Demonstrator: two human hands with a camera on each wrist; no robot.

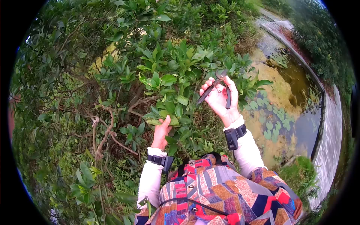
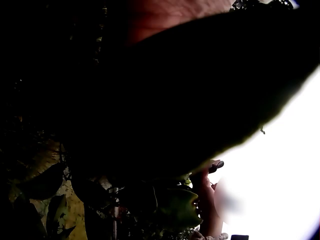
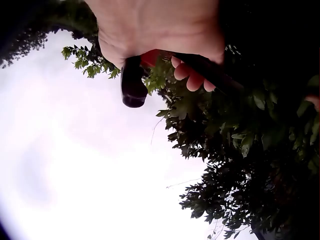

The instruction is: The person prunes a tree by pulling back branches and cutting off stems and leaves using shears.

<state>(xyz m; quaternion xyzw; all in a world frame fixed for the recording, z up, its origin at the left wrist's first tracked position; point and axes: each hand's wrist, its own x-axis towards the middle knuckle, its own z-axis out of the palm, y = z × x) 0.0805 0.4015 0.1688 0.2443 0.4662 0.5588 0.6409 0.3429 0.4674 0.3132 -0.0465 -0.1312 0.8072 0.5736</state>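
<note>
1. Black clippers [image 1: 220, 74] sit between 1 and 2 o'clock from the middle; my right hand [image 1: 222, 100] grips them, their handles [image 1: 228, 99] spread.
2. At 8 o'clock from them, my left hand [image 1: 161, 135] seems to pinch a green leaf [image 1: 173, 120].
3. I think I'm choosing where to snip; next, the clippers should come to that leaf.

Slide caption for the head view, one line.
Left hand at green leaves, right hand holding pruning shears; pond with lily pads at frame right.
</note>
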